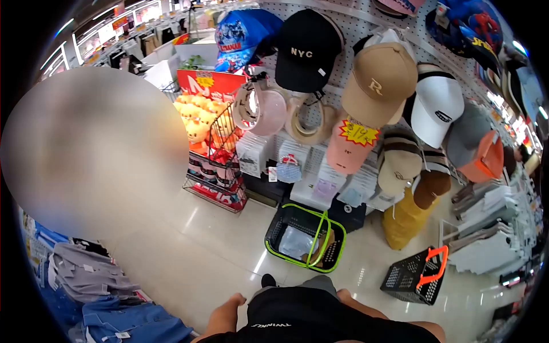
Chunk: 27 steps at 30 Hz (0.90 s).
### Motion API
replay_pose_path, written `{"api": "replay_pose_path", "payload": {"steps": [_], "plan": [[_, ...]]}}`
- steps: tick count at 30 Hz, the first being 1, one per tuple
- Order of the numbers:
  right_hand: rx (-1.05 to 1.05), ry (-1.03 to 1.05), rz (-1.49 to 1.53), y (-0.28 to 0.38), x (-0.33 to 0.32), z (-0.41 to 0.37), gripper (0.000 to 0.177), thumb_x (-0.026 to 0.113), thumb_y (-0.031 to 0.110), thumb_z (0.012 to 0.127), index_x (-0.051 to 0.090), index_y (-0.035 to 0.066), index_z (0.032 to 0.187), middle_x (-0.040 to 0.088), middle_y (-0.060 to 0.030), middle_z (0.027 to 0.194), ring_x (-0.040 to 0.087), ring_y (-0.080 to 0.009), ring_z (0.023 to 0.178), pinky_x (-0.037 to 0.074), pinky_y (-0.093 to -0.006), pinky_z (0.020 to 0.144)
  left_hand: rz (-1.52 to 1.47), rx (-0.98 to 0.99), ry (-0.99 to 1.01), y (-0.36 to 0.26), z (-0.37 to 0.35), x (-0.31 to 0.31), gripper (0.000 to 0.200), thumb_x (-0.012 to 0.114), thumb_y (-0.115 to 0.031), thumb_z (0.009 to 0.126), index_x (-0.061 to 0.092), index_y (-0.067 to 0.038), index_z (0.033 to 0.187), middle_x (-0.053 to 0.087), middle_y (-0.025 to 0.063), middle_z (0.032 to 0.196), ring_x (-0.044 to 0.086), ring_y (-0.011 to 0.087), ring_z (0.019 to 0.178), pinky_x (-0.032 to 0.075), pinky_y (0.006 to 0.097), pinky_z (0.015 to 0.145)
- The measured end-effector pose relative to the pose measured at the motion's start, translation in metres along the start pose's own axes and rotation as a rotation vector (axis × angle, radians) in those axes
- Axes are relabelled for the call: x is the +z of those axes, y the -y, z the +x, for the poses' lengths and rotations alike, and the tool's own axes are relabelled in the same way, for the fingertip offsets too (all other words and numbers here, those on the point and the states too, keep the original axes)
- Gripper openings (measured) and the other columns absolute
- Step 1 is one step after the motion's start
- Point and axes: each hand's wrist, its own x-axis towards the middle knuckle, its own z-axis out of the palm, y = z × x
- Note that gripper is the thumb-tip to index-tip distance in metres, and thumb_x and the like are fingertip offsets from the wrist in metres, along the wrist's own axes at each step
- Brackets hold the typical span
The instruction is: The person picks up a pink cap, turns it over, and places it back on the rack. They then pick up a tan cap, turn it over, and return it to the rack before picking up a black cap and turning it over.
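Left hand [238, 299] and right hand [344, 295]: lower centre of frame, apart; finger state cannot be told. Basket [303, 216]: on floor, just below centre; judged stiff, light with its clear package [296, 242]; best gripped by green handle [323, 221]. Tan cap [380, 77]: hangs beyond, upper right.

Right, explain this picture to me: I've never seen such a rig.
No machine here: a person works bare-handed, and the only picture comes from a camera on their head, looking forward and down. Their left hand and right hand show low beside their body; neither visibly holds anything, though the fingers are unclear. Ahead, on the shiny pale floor, sits a black plastic basket with lime-green rim and handles, something clear inside. Farther right is a black basket with orange handles. Caps hang above, including a black "NYC" one.
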Motion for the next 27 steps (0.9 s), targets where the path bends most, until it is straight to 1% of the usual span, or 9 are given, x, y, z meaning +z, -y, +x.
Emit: {"api": "replay_pose_path", "payload": {"steps": [3,9,11,12,14,15,16,17,27], "plan": [[0.26,-0.036,0.157,0.046,-0.009,-0.019,0.03,0.064,0.026,0.078,0.076,0.002,0.091,0.072,-0.0205,0.099,0.069,-0.0357,0.094,0.052,-0.0412,0.084,-0.409,0.161,-0.148,-0.033,0.034,-0.035,0.034,0.055,-0.029,0.08,0.071,-0.001,0.072,0.071,0.0208,0.076,0.069,0.0353,0.079,0.054,0.0449,0.078],[0.268,-0.043,0.245,0.061,0.004,-0.029,0.032,0.066,0.027,0.077,0.076,0.003,0.094,0.073,-0.02,0.097,0.07,-0.0346,0.092,0.052,-0.0401,0.083,-0.658,0.487,-0.305,-0.098,0.044,-0.099,0.028,0.056,-0.025,0.082,0.071,-0.002,0.082,0.071,0.0145,0.073,0.07,0.0243,0.067,0.055,0.0368,0.068],[-0.052,0.021,-0.112,0.055,0.021,-0.021,0.032,0.065,0.029,0.077,0.076,0.005,0.094,0.072,-0.0198,0.097,0.069,-0.0363,0.092,0.052,-0.0412,0.083,-0.581,0.513,-0.304,-0.095,0.047,-0.105,0.027,0.057,-0.025,0.083,0.07,-0.001,0.081,0.07,0.013,0.071,0.071,0.0244,0.068,0.055,0.037,0.067],[0.246,-0.005,0.138,0.077,0.018,-0.031,0.031,0.065,0.03,0.077,0.077,0.007,0.093,0.072,-0.0193,0.098,0.068,-0.0382,0.092,0.053,-0.0424,0.082,-0.481,0.509,-0.274,-0.082,0.072,-0.101,0.029,0.057,-0.027,0.085,0.07,-0.001,0.081,0.07,0.0125,0.07,0.069,0.0247,0.067,0.055,0.0394,0.066],[0.059,-0.056,-0.061,0.038,0.081,0.015,0.023,0.063,0.027,0.081,0.075,0.008,0.083,0.072,-0.0172,0.094,0.069,-0.0347,0.091,0.055,-0.0455,0.08,-0.032,0.975,-0.252,-0.057,0.081,-0.113,0.031,0.056,-0.028,0.09,0.07,-0.003,0.078,0.069,0.0107,0.068,0.065,0.0221,0.06,0.053,0.0413,0.06],[0.109,0.0,0.059,0.071,0.047,-0.02,0.025,0.06,0.025,0.082,0.073,0.004,0.081,0.072,-0.0189,0.09,0.07,-0.0336,0.088,0.055,-0.0469,0.08,-0.387,0.669,-0.042,-0.052,0.072,-0.113,0.028,0.056,-0.023,0.09,0.068,-0.003,0.075,0.068,0.0102,0.067,0.064,0.0202,0.059,0.052,0.0374,0.055],[0.23,-0.026,0.251,0.086,0.039,-0.026,0.026,0.06,0.024,0.082,0.073,0.001,0.081,0.072,-0.0202,0.089,0.07,-0.0345,0.087,0.055,-0.0474,0.079,-0.047,0.755,-0.09,-0.05,0.062,-0.123,0.024,0.057,-0.019,0.089,0.066,-0.003,0.073,0.066,0.0095,0.066,0.064,0.0185,0.058,0.051,0.034,0.052],[0.344,-0.032,0.43,0.092,0.039,-0.035,0.028,0.059,0.024,0.081,0.072,-0.001,0.08,0.071,-0.0216,0.087,0.07,-0.0355,0.085,0.055,-0.0479,0.079,-0.43,0.434,0.059,-0.058,0.053,-0.116,0.018,0.058,-0.017,0.088,0.065,-0.001,0.083,0.067,0.0115,0.072,0.065,0.021,0.06,0.049,0.0337,0.051],[0.517,-0.301,0.579,0.1,0.073,-0.043,0.035,0.06,0.026,0.08,0.073,-0.002,0.097,0.069,-0.0255,0.102,0.066,-0.0409,0.097,0.052,-0.0474,0.084,-0.397,0.345,0.065,-0.021,0.039,-0.142,0.018,0.058,-0.015,0.087,0.061,0.0,0.095,0.067,0.014,0.082,0.066,0.0245,0.066,0.048,0.0341,0.05]]}}
